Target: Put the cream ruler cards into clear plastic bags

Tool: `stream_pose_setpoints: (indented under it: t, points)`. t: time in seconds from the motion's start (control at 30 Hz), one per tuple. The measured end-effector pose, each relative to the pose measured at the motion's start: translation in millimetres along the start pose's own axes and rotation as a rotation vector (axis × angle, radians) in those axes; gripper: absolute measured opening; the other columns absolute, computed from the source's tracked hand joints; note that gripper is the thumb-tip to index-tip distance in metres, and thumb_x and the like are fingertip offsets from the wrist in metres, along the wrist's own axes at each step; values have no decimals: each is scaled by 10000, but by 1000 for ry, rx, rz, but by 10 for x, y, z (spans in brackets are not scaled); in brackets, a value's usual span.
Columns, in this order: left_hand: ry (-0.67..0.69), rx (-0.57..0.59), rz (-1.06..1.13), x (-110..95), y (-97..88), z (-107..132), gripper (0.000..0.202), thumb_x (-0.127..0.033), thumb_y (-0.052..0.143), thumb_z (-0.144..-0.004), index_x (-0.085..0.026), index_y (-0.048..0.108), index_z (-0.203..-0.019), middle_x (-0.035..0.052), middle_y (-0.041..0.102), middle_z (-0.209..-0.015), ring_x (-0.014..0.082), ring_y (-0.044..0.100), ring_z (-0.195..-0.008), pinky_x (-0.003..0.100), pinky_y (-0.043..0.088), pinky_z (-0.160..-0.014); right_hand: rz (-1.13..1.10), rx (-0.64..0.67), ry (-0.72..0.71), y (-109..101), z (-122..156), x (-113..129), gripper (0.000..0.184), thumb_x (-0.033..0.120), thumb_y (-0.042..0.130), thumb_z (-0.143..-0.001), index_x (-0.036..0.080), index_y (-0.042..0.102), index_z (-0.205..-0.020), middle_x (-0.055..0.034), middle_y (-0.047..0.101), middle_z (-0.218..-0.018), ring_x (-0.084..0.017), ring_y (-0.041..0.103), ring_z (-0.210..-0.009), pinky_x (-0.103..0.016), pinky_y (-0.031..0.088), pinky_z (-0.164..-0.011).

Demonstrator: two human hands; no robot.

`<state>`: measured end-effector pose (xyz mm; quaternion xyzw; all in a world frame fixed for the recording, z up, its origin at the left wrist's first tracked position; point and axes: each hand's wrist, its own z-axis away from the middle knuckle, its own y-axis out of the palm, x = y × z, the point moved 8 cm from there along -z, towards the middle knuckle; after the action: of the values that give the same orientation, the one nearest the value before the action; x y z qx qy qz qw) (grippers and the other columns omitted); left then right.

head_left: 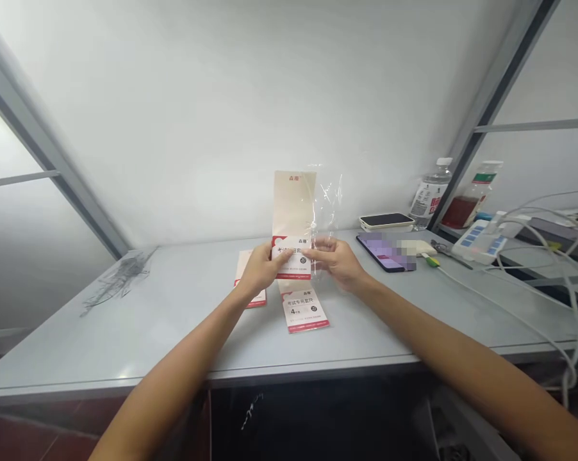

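Observation:
My left hand (263, 269) pinches the lower left of a tall cream and red printed card (293, 211), held upright above the grey table (173, 320). My right hand (337, 261) grips the card's lower right together with a clear plastic sleeve (328, 202) that stands up beside the card. On the table below the hands lie two more of the same cards, one (304, 310) facing me and one (250, 291) partly hidden behind my left hand.
A crumpled heap of clear wrappers (118, 276) lies at the table's left. To the right are a lit phone (385, 251), a second phone (386, 221), two bottles (430, 192), a power strip (478, 240) and white cables (534, 307).

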<state>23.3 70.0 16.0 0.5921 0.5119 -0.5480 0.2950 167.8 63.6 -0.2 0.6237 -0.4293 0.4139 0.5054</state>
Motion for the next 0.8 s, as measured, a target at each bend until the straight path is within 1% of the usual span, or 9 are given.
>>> stream_pose_setpoints:
  t: [0.17,0.23,0.3,0.4,0.47,0.57,0.7,0.8]
  points:
    - [57,-135,-77,5,-51,48,372,-442,590,-750,-173,525,-998,76,625,-981,202,604,-862,319,499,-699,-4,-1,35,34,-6,-71,319,293,790,-549,190,614,-794,-8,680,-744,-159,629,-688,-274,466,-603]
    - [54,-157,-100,-13,-35,91,375,-447,579,-757,-194,483,-1017,62,613,-977,187,601,-843,313,502,-683,-9,-10,55,40,-3,-100,322,291,796,-535,190,613,-780,-8,675,-754,-160,627,-698,-273,463,-604]
    - [39,-129,-81,-28,19,125,399,-442,592,-748,-207,442,-1034,51,602,-960,176,604,-810,310,508,-661,-4,-20,68,41,4,-113,309,302,796,-530,190,611,-750,-10,672,-765,-160,624,-704,-269,459,-596]
    - [22,-73,7,-48,94,142,482,-396,673,-685,-210,409,-1044,42,593,-941,178,610,-806,320,522,-652,19,10,70,71,19,-96,267,337,773,-567,181,615,-716,-21,664,-780,-163,616,-724,-273,463,-606]
    - [32,-77,65,-61,92,135,507,-359,705,-656,-208,413,-1042,41,593,-943,187,612,-828,338,530,-670,24,54,74,104,30,-76,252,353,755,-597,177,627,-725,-25,659,-792,-161,611,-733,-271,469,-613]
    - [39,-87,121,-60,61,112,484,-333,694,-670,-209,426,-1053,49,598,-963,195,613,-854,372,532,-703,-5,82,84,116,40,-42,251,367,731,-632,177,642,-771,-32,658,-798,-157,613,-730,-271,485,-622]
    - [65,-71,138,-95,44,98,457,-317,674,-694,-213,431,-1068,51,605,-970,196,613,-871,385,526,-738,-12,51,67,61,34,20,250,310,747,-628,185,635,-814,-28,671,-798,-146,627,-694,-266,511,-627]
    - [102,-86,153,-147,34,108,461,-312,671,-697,-214,423,-1073,48,597,-975,197,611,-874,370,533,-723,52,7,78,14,26,23,300,302,762,-615,190,630,-860,-17,679,-759,-129,633,-613,-242,519,-579]
